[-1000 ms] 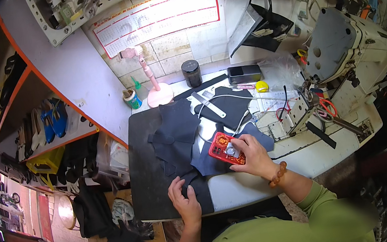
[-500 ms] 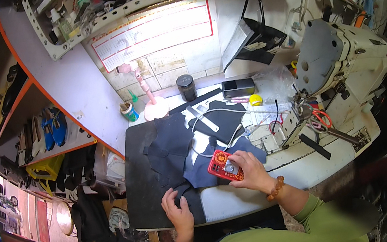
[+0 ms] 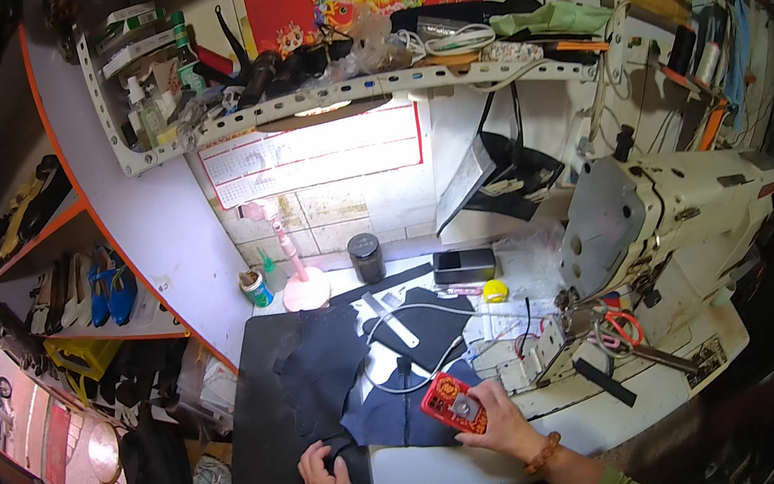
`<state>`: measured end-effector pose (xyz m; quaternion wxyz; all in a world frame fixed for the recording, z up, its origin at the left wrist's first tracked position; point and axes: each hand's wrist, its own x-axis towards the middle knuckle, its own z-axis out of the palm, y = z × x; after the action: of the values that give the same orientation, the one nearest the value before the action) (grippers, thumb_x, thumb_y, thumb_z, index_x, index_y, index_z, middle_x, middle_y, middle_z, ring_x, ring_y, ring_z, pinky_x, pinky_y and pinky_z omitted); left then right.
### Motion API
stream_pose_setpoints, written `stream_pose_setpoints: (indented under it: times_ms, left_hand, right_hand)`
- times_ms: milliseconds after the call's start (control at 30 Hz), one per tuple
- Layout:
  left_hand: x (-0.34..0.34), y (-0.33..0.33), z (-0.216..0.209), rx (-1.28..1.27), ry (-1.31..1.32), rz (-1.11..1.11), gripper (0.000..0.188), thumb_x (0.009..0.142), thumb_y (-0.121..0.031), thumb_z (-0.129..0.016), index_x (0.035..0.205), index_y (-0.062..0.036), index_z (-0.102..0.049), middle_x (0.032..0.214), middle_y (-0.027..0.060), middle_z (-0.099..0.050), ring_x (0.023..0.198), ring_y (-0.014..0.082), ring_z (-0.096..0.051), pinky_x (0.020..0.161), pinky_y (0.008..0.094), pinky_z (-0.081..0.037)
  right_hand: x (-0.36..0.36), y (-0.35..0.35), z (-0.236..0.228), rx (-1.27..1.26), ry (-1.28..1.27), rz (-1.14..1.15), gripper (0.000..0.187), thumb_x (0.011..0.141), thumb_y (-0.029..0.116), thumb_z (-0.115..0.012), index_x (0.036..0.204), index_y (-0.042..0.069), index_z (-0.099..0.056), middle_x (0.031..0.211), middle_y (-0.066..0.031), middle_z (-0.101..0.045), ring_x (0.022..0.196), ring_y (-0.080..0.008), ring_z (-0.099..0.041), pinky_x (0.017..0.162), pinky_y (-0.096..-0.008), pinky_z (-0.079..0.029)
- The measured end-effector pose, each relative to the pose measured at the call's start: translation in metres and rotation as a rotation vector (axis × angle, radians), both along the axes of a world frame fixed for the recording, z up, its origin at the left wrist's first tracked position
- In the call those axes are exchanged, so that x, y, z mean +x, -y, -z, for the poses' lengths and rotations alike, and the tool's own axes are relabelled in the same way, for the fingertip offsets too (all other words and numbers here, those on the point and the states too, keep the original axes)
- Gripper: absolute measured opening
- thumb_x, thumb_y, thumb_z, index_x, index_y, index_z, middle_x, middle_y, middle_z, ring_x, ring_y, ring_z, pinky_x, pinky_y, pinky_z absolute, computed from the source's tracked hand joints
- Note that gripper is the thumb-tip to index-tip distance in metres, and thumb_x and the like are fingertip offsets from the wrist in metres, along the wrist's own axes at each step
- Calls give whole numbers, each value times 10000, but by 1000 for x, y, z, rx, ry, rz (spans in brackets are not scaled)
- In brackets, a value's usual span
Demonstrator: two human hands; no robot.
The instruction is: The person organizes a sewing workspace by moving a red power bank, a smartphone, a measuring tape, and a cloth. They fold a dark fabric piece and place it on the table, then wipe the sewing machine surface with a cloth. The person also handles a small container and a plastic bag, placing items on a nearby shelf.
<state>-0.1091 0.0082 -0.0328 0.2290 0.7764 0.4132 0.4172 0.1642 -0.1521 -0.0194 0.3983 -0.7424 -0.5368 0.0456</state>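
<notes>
My right hand (image 3: 499,424) grips a phone in a red patterned case (image 3: 439,396), its back with the camera lenses facing up. A brown bead bracelet (image 3: 544,452) circles that wrist. Under the phone lie dark blue fabric pieces (image 3: 386,425), crossed by a white cable (image 3: 368,379). My left hand (image 3: 328,479) rests at the table's near edge on dark cloth, fingers apart and slightly bent, holding nothing. Just beyond it, more dark fabric (image 3: 320,364) spreads over a black mat (image 3: 257,414). A pale metal strip (image 3: 391,320) lies farther back.
On the right stands a sewing machine (image 3: 645,211), with orange-handled scissors (image 3: 626,328) beside it. Along the back are a pink lamp (image 3: 305,288), a dark jar (image 3: 366,257), a black box (image 3: 465,265) and a yellow ball (image 3: 495,292). A loaded metal shelf (image 3: 324,102) hangs above; shoes fill the left rack.
The head view has tilted upward, so the table sits lower in the picture and more shelf and wall show. The phone stays in my right hand; my left hand remains on the cloth.
</notes>
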Motion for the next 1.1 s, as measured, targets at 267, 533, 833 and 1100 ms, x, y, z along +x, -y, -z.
stream_pose_setpoints:
  times_ms: [267, 533, 833, 1100]
  left_hand:
    - [-3, 2, 2, -10, -44, 8, 223, 810, -43, -612, 1025, 6, -585, 1188, 188, -569, 1120, 380, -510, 982, 440, -401]
    - [-3, 1, 2, 6, 1, 76, 226, 830, -49, -604, 1046, 15, -582, 1200, 179, -564, 1131, 359, -508, 998, 421, -390]
    - [-11, 4, 5, 31, 80, -12, 218, 815, -32, -630, 1030, -11, -601, 1204, 153, -578, 1124, 346, -519, 989, 413, -408]
    - [-16, 1, 6, 64, 129, 41, 221, 813, -55, -619, 1030, -13, -613, 1205, 163, -588, 1132, 352, -526, 995, 426, -406]
  right_hand:
    - [-23, 17, -4, -12, 70, -21, 805, 612, 303, -862, 1267, 66, -461, 1211, -176, -468, 1092, -370, -530, 927, -442, -474]
    - [-47, 37, 6, 2, 153, 49, 789, 590, 291, -859, 1245, 80, -472, 1194, -165, -475, 1079, -365, -536, 909, -440, -481]
    - [-74, 22, 3, -40, 167, -5, 776, 584, 286, -860, 1240, 94, -492, 1176, -163, -475, 1051, -361, -526, 911, -454, -456]
    - [-78, -1, -9, -57, 200, 96, 702, 605, 307, -843, 1186, 76, -523, 1118, -177, -502, 1016, -363, -533, 898, -445, -464]
